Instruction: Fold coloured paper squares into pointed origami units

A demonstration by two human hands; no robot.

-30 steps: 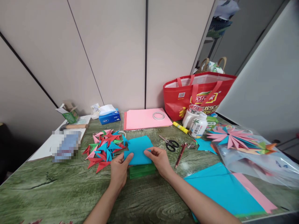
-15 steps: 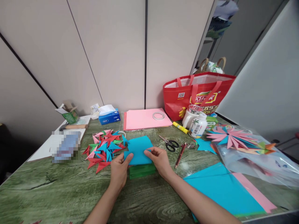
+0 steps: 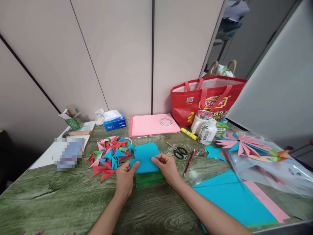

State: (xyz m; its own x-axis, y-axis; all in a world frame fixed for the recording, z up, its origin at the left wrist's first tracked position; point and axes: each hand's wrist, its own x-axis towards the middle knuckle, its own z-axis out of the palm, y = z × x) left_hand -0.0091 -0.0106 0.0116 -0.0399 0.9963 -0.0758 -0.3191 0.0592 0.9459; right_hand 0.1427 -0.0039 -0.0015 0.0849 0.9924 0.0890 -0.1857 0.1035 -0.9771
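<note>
A small blue paper sheet [image 3: 146, 156] is held up near the middle of the table, above a green folded piece [image 3: 148, 180]. My left hand [image 3: 127, 176] pinches its lower left edge between thumb and fingers. At its right edge, my right hand [image 3: 167, 166] grips it the same way. Just left of the blue sheet lies a pile of folded red, pink, blue and green paper pieces [image 3: 111, 156]. Black-handled scissors [image 3: 179, 151] and a dark red pen [image 3: 189, 163] rest to the right of my hands.
Pink paper [image 3: 151, 125] with a tape roll, a tissue box [image 3: 114, 123], a yellow glue stick [image 3: 188, 133], a white bottle [image 3: 207, 132] and a red bag [image 3: 183, 106] stand behind. Large blue sheets [image 3: 234, 202] and a paper star [image 3: 241, 143] lie right; a hammer [image 3: 78, 133] lies left.
</note>
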